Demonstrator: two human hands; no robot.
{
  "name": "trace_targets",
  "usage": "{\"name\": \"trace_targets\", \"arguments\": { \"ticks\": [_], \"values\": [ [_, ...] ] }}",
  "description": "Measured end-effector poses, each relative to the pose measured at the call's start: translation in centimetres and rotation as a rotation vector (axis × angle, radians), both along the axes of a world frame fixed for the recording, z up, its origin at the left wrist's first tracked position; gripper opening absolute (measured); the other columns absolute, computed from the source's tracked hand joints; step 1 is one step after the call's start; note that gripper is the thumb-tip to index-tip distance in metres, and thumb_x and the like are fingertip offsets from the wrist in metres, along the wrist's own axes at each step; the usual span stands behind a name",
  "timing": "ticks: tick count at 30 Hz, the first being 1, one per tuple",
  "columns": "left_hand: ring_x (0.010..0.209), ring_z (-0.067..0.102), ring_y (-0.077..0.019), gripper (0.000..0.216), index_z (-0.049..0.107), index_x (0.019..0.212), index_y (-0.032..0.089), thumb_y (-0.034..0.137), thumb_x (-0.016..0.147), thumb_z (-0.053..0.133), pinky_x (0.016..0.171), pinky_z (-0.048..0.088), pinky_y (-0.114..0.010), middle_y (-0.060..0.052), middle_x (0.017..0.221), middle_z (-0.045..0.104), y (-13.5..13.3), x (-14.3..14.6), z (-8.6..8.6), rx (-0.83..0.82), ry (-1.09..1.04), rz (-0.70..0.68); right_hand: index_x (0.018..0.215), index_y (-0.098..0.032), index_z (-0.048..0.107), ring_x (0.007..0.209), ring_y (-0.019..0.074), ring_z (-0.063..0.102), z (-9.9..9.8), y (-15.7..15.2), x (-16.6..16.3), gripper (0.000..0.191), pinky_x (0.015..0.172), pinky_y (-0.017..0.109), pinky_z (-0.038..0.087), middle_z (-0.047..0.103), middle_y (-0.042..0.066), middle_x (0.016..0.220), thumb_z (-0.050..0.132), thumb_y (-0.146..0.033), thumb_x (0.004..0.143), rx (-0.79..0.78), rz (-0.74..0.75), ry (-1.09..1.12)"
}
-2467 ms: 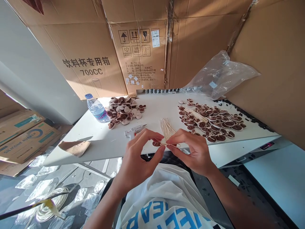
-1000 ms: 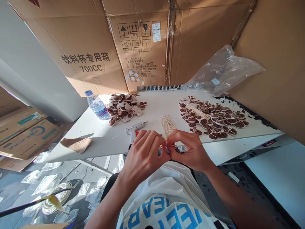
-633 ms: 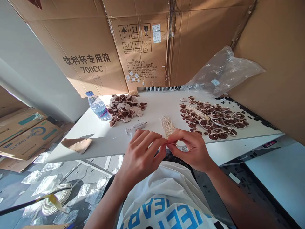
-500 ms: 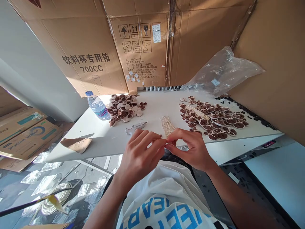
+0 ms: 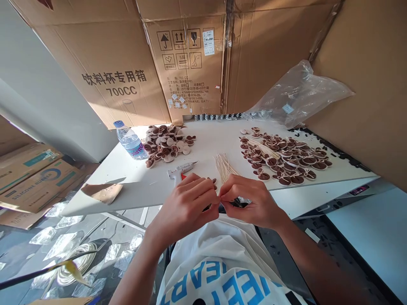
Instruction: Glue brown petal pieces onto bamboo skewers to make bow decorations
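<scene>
My left hand and my right hand meet over the table's front edge. Their thumbs and fingertips are pinched together on something small that the fingers hide. A bit of brown shows just beyond my left fingers; whether it is held I cannot tell. Right behind the hands lies a bundle of thin cream cords. A white glue gun with a red part lies beyond my left hand. To the right, brown round pieces with cream cord bows are spread out; a heap of brown and cream round pieces sits at the left.
A water bottle stands at the table's left. A torn cardboard piece lies near the left edge. Large cardboard boxes wall the back, with a clear plastic bag at the right. Coiled cable and plastic bags litter the floor.
My left hand has turned and its fingers have curled in more. Both hands have dropped slightly, still pinched together. More of the glue gun now shows, and a brown bit has appeared by my left fingers.
</scene>
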State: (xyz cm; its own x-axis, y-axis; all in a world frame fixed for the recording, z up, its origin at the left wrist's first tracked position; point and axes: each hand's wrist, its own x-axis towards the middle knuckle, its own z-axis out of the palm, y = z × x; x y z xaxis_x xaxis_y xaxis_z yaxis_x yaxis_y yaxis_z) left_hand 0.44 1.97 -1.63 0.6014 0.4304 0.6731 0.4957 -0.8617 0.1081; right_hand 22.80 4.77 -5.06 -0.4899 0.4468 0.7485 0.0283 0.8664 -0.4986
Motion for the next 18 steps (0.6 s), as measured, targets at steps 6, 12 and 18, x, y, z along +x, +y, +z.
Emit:
{"name": "trace_targets", "arguments": {
  "ticks": [6,12,18],
  "values": [
    [0.069,0.051,-0.0151,0.021,0.06,0.088,0.022,0.002,0.096,0.061,0.073,0.047,-0.033,0.003,0.077,0.057,0.5,-0.7,-0.2,-0.12,-0.009,-0.09,0.087,-0.024,0.06,0.079,0.0167,0.067,0.1,-0.2,0.0,0.025,0.071,0.03,0.055,0.074,0.004,0.092,0.074,-0.003,0.09,-0.082,0.027,-0.035],
    [0.07,0.054,-0.0148,0.02,0.063,0.089,0.023,0.003,0.095,0.065,0.073,0.048,-0.033,0.002,0.077,0.06,0.6,-1.4,0.1,-0.204,-0.057,-0.138,0.086,-0.025,0.06,0.079,0.0163,0.07,0.4,-0.5,0.1,0.025,0.072,0.03,0.056,0.072,0.002,0.091,0.074,-0.004,0.091,-0.152,0.047,0.005],
    [0.081,0.067,-0.0169,0.011,0.07,0.102,0.022,0.012,0.097,0.074,0.079,0.051,-0.036,-0.002,0.091,0.073,-0.1,-1.1,0.8,-0.199,-0.076,-0.076,0.099,-0.024,0.069,0.079,0.0165,0.07,0.2,-0.4,0.4,0.018,0.073,0.031,0.059,0.075,0.004,0.094,0.075,-0.007,0.095,-0.206,0.038,0.025]
  ]
}}
